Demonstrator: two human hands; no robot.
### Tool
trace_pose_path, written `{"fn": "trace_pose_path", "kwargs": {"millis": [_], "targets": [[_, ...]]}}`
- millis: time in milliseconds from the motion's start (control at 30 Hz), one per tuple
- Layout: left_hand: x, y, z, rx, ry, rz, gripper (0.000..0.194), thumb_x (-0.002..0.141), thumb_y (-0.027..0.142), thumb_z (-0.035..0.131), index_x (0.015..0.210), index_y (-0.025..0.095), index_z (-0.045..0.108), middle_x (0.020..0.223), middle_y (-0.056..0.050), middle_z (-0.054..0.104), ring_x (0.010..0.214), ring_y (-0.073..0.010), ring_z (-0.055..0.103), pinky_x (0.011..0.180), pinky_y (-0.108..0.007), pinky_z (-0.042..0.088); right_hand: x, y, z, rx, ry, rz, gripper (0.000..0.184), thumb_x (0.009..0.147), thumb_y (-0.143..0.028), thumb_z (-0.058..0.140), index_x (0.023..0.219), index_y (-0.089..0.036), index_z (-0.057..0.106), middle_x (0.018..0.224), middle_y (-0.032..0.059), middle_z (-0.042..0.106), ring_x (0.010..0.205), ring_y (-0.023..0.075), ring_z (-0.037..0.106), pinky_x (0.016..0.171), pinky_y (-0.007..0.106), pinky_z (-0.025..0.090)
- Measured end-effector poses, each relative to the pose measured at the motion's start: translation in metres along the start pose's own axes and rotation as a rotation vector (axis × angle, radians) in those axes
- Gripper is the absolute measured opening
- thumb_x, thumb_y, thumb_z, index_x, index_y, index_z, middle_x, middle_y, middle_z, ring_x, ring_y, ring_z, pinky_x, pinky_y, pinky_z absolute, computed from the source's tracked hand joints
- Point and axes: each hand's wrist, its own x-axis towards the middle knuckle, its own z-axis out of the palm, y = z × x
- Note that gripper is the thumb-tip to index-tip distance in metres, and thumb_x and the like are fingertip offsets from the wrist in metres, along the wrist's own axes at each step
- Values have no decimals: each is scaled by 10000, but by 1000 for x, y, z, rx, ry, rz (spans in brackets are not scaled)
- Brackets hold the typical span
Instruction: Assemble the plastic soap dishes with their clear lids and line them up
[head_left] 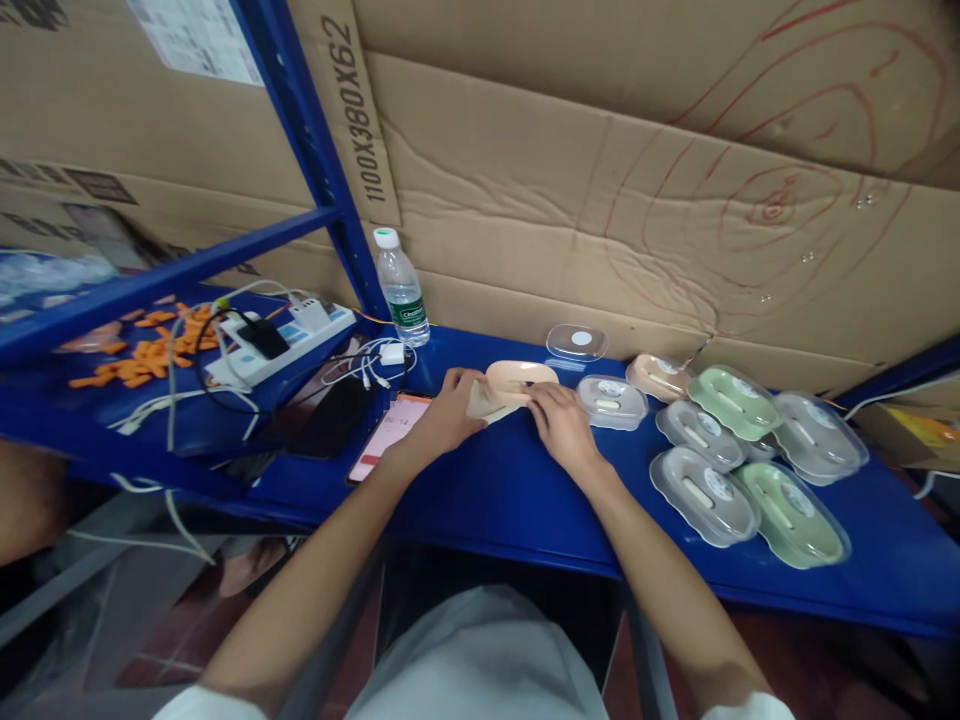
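Observation:
A peach-coloured shallow oval dish (517, 371) is between my hands on the blue table, with a small dark opening showing inside. My left hand (448, 412) is closed on a beige cloth-like piece (486, 403) at the dish's left front edge. At the right front rim, the fingers of my right hand (561, 420) are bent over and grip the dish; their tips are partly hidden. A clear oval lid (576, 342) with a round white sticker lies behind. To the right of my right hand is a grey lidded box (612, 403) with a pale bar.
Several grey, green (735, 402) and peach lidded boxes are grouped at right, some stacked. Left are a phone (386, 435), a black pouch (328, 415), cables, a water bottle (403, 290), a power strip (281, 347) and orange pieces (161, 350). Cardboard (525, 180) stands behind.

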Motion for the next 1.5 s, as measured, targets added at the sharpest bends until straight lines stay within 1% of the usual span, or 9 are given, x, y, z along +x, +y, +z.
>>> {"fn": "trace_pose_path", "kwargs": {"millis": [167,300,367,567,700,800,967,1333,1500], "targets": [[-2,-8,14,-126,24,80,938,802,178,826,1590,242,323,1733,-187,160,1637,-361,278,1309,-502,333,-2,7,12,66,-92,-118,257,1074,-205,538,1251,-208,723,1360,105,739,1347,248,639,1228,472,445],[-1,-4,28,-171,69,7,1090,801,513,886,1660,267,261,1748,-224,181,1619,-453,282,1260,-606,352,-1,11,14,112,-95,-172,287,1102,-222,472,1279,-229,698,1401,97,715,1426,248,586,1285,531,384],[3,3,31,-135,98,-23,1105,807,570,870,1673,269,252,1737,-239,232,1605,-477,298,1242,-629,346,1,14,13,118,-37,-153,305,1112,-233,442,1295,-243,686,1378,93,718,1447,249,566,1300,554,360],[23,19,30,-222,77,-39,1023,776,272,879,1636,212,328,1548,-238,511,1475,-494,457,1205,-703,316,1,23,13,122,42,-63,332,1118,-269,392,1298,-236,669,1368,135,682,1459,269,551,1299,575,363],[23,6,29,-336,34,39,1106,690,144,834,1640,252,280,1625,-190,414,1489,-417,470,1216,-607,398,0,21,12,150,-24,-112,363,1121,-253,351,1334,-255,645,1397,129,653,1500,258,505,1313,581,340],[18,-4,31,-403,24,107,1098,682,116,795,1636,270,273,1676,-170,303,1552,-377,407,1265,-553,378,-1,18,10,139,-47,-138,355,1116,-249,372,1339,-263,648,1392,123,644,1496,262,501,1322,586,319],[14,-7,35,-437,18,143,1064,688,96,773,1623,282,299,1687,-167,233,1587,-405,354,1301,-596,318,-1,17,11,135,-45,-138,349,1113,-256,397,1330,-274,670,1354,116,655,1472,267,523,1315,584,331],[13,3,29,-393,-10,109,1044,719,62,729,1638,263,277,1653,-179,307,1539,-377,433,1266,-572,389,-1,16,9,161,-50,-122,374,1089,-214,398,1356,-277,651,1351,117,669,1423,285,544,1275,600,371],[4,14,19,-321,-105,124,1131,690,99,819,1667,305,288,1550,-159,470,1431,-413,550,1183,-606,474,-3,17,9,105,-101,-101,502,962,-54,396,1341,-239,669,1353,134,631,1371,296,551,1186,543,452]]}}
